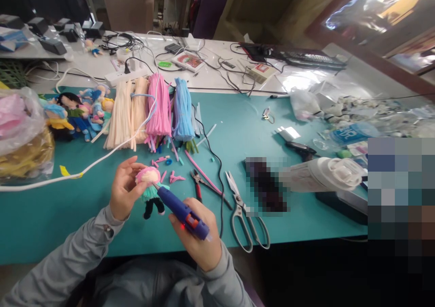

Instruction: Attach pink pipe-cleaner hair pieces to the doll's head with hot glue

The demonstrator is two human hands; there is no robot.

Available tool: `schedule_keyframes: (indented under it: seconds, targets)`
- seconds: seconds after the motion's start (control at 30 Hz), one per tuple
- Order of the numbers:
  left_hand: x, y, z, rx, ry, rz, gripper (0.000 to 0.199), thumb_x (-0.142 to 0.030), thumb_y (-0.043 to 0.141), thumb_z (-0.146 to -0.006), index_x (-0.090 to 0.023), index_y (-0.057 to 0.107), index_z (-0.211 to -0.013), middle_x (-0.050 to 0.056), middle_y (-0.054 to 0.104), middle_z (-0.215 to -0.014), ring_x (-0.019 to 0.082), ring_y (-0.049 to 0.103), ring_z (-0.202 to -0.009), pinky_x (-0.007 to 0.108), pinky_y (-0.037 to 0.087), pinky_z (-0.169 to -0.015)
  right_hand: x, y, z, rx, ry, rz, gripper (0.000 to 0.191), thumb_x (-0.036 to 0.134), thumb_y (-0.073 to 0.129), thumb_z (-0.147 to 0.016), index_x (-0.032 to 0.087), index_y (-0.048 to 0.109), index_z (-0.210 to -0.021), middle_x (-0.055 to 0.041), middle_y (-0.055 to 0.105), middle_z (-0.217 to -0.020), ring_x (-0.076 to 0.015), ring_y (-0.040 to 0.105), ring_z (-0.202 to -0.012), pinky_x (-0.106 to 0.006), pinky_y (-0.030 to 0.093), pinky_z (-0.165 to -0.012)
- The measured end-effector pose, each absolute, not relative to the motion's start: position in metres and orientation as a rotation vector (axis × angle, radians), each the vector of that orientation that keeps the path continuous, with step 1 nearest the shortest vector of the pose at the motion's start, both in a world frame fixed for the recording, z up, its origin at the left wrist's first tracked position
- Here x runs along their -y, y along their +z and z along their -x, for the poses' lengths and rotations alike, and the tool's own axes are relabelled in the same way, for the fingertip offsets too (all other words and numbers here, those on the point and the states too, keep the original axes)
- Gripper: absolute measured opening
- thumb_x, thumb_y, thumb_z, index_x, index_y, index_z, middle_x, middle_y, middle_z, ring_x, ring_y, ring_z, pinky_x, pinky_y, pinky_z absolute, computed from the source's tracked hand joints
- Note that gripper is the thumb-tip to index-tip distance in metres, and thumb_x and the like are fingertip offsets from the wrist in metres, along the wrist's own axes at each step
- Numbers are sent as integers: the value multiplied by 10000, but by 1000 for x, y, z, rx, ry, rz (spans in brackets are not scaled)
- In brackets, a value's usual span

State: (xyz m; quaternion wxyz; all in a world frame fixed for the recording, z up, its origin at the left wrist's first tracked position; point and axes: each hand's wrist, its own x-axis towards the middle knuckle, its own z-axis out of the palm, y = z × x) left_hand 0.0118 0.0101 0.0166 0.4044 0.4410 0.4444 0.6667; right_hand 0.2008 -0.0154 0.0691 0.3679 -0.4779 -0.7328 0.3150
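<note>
My left hand (124, 188) is closed around the pink-haired head of a small doll (152, 191). The doll has a mint-green top and black legs that hang down. In my right hand (200, 239) is a blue hot glue pen (181, 211) with a red switch and a lit red light. The pen's tip touches or nearly touches the doll just under its head. Short pink pipe cleaner pieces (176, 177) lie beyond the doll. Close to the pen are red-handled pliers (197, 187) and a long pink pipe cleaner (202, 173).
Bundles of peach (118, 112), pink (159, 105) and blue pipe cleaners (183, 110) stand at the back. Finished dolls (79, 110) sit left of them. Large scissors (242, 212) lie at the right, near a white bottle (319, 175). A white cable (102, 162) crosses the left side.
</note>
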Motion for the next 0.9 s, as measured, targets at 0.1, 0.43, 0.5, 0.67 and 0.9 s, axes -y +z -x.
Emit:
schedule_keyframes:
  seconds: [0.1,0.43,0.5,0.67,0.9]
  targets:
    - [-10,16,-11,-1167,1660,-1083,506,-221,741,-732,-220,522,-1187,23,674,-923,144,680,-747,233,548,-611,17,67,-199,1900,772,1219,178,276,580,-843,214,475,-713,25,498,-617,-127,475,-546,-254,365,-518]
    - [-14,16,-10,-1209,1645,-819,478,-241,754,-701,-221,561,-1138,8,663,-894,137,669,-753,237,550,-655,17,72,-201,1862,852,1204,145,269,592,-839,211,512,-732,11,527,-642,-136,492,-580,-264,384,-542]
    - [-15,16,-9,-1218,1655,-790,480,-235,756,-696,-223,567,-1136,6,663,-897,136,670,-755,237,551,-660,17,75,-203,1809,948,1201,154,275,591,-834,210,519,-715,10,529,-641,-134,491,-573,-263,384,-537]
    - [-14,16,-9,-1198,1647,-850,470,-237,751,-706,-227,560,-1135,9,665,-892,141,671,-735,242,549,-630,15,79,-205,1666,1173,1245,178,291,597,-820,208,516,-684,28,484,-604,-117,442,-533,-259,370,-515]
    - [-12,18,-11,-1167,1637,-999,492,-246,747,-723,-224,521,-1159,14,669,-895,150,689,-739,249,566,-614,12,76,-203,1636,1189,1287,212,324,609,-807,207,506,-664,27,474,-601,-115,432,-542,-248,364,-499]
